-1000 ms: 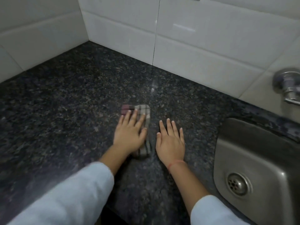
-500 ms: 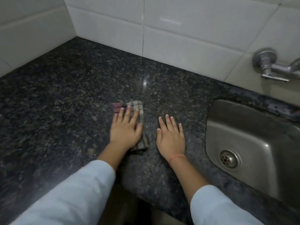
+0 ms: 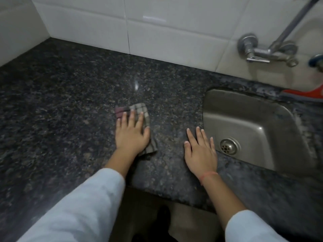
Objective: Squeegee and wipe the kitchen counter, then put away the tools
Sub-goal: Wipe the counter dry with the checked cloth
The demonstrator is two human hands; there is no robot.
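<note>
Left hand (image 3: 132,135) flat, fingers straight and close together, pressing folded cloth (image 3: 139,108) mid-worktop (image 3: 61,102), nearer the front edge. Right hand (image 3: 201,151) flat, fingers straight, beside sink (image 3: 253,123) rim. Risks: cloth bunches under palm and streaks; right hand slips into sink.

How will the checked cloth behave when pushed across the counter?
Likely floppy: the checked cloth lies folded and flat under the left hand. Probably light, so it should slide on the glossy granite counter, though its loose corner may bunch.

Polished speckled granite counter (image 3: 70,102), checked woven cloth (image 3: 139,109), brushed steel sink (image 3: 244,119), glossy tiles (image 3: 174,32)
</note>
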